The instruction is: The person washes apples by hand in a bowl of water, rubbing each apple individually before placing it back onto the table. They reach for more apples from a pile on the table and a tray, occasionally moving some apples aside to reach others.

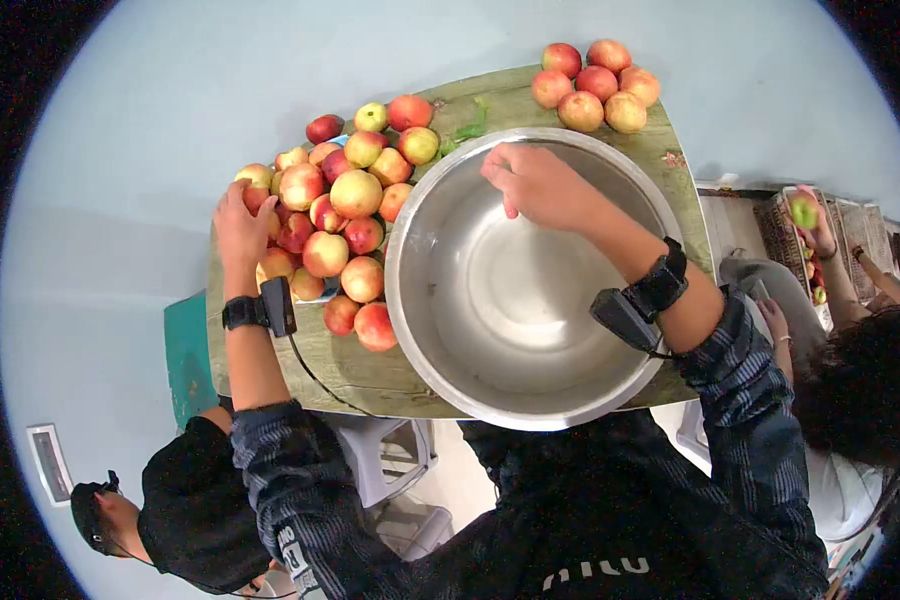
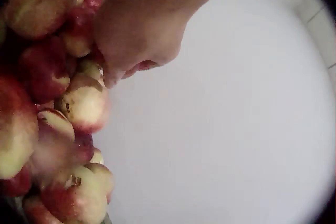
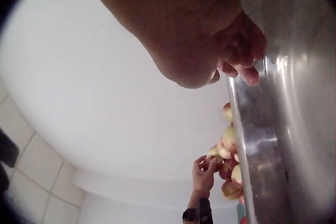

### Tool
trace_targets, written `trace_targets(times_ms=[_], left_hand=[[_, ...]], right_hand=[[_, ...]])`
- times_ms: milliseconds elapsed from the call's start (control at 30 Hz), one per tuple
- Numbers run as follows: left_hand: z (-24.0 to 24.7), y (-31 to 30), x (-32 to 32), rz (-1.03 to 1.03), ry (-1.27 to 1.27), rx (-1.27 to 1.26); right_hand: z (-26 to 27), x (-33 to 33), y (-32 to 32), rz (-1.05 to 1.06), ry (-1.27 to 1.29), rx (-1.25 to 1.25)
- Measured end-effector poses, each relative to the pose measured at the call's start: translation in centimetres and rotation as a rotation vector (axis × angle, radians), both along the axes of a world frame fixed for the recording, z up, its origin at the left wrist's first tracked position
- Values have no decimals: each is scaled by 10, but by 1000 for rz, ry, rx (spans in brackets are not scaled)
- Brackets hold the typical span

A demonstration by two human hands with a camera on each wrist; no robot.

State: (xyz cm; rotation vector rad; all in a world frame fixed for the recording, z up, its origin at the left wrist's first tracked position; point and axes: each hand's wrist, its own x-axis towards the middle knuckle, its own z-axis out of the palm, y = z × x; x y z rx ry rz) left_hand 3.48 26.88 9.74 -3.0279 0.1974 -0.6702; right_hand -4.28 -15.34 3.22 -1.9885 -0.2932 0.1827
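Note:
My left hand is at the left side of a heap of red-and-yellow nectarines. In the right wrist view its thumb and fingers curl round a dark red nectarine at the heap's edge. The left wrist view shows fingertips down among the fruit, right by a pale yellow nectarine. Over the back of a wide steel basin hangs my right hand, its fingers loosely bent and holding nothing. No fruit shows inside the basin.
A smaller group of nectarines sits at the table's back right corner. Green leaves lie behind the basin. People sit at both sides; one at the right holds a green fruit beside wicker baskets.

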Motion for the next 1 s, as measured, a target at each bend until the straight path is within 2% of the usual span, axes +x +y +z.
trace_targets(times_ms=[133, 233, 333, 367, 433, 500, 567, 633, 700, 733, 833, 933, 1000], left_hand=[[-20, 22, 32, -145, 9, 44], [-21, 35, 44, -141, -16, 76], [-1, 13, 41, -146, -2, -61], [7, -15, 34, -171, 20, -107], [27, -112, -16, -200, 48, -191], [40, -195, -67, -268, 344, -235], [29, -216, -83, -619, 451, -120], [16, -230, -97, -810, 398, -21], [20, -251, -101, -622, 569, 25], [14, -258, -101, -525, 670, 38], [-9, -267, -96, -386, 703, 63], [-34, -268, -94, -445, 618, -154], [-50, -262, -81, -500, 606, -201]], right_hand=[[-10, 1, 0, -48, -204, -61], [9, -8, -3, -110, -131, -25], [18, -18, -12, -86, -99, 0], [15, -20, -15, -100, -136, -77], [9, -17, -16, -105, -225, -221], [7, -18, -17, -80, -262, -258], [24, -17, -23, -25, -315, -384], [39, -25, -33, 9, -394, -404], [39, -33, -40, 51, -518, -373], [45, -26, -43, 100, -369, -397], [71, -20, -54, 43, -159, -431], [77, 20, -69, 27, -101, -578], [57, 58, -86, -104, -119, -583]])
